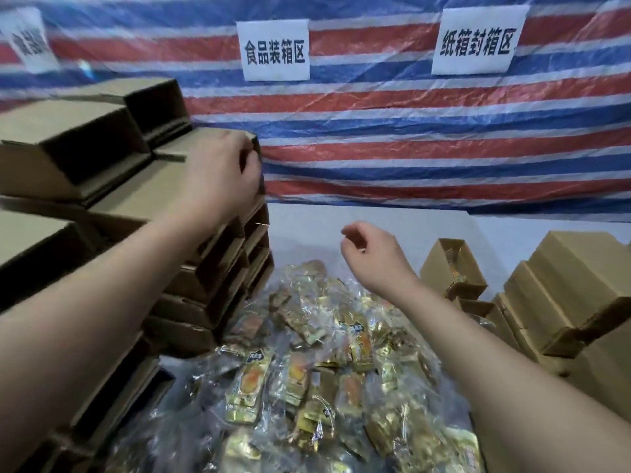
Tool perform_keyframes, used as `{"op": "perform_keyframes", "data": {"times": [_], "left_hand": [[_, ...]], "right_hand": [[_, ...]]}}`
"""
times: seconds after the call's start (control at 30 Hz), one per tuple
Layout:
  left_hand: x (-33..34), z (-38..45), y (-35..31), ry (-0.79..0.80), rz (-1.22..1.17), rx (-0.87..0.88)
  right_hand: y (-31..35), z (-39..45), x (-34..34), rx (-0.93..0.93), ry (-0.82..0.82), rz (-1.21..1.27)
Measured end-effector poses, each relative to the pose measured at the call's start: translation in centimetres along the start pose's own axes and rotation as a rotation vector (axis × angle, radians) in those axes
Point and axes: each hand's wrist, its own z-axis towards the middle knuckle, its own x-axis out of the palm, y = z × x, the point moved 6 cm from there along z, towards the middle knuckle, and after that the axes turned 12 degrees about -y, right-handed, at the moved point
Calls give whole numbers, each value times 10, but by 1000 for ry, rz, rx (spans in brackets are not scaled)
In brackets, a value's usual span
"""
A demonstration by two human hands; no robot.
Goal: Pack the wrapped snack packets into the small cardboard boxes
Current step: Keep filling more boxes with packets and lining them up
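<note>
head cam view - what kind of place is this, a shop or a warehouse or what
Most likely a makeshift food-packing station, not a shop. A striped tarp serves as the back wall, paper signs mark work zones, and stacked cardboard boxes flank a loose heap of snack packets on the table.

A striped tarp [409, 138] in red, blue and white bands is hung across the whole back of the scene, and its surface is creased and glossy. Three white paper signs are fixed to it. The middle sign [273, 51] is printed with black Chinese characters, as is the right sign [479, 39], which is set slightly higher and tilted a little. The left sign [29, 40] is blurred and cannot be read. Below the tarp, a white tabletop [368, 220] is seen, with its far edge met by the hanging sheet.
</note>
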Motion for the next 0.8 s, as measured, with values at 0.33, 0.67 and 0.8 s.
{"op": "perform_keyframes", "data": {"times": [0.33,0.67,0.8], "left_hand": [[-58,67,165,360,769,-206],[-59,45,191,311,865,-30],[-67,56,164,283,961,119]], "right_hand": [[142,76,41,-233,59,89],[175,90,66,-235,103,87],[184,95,61,-235,57,97]]}}
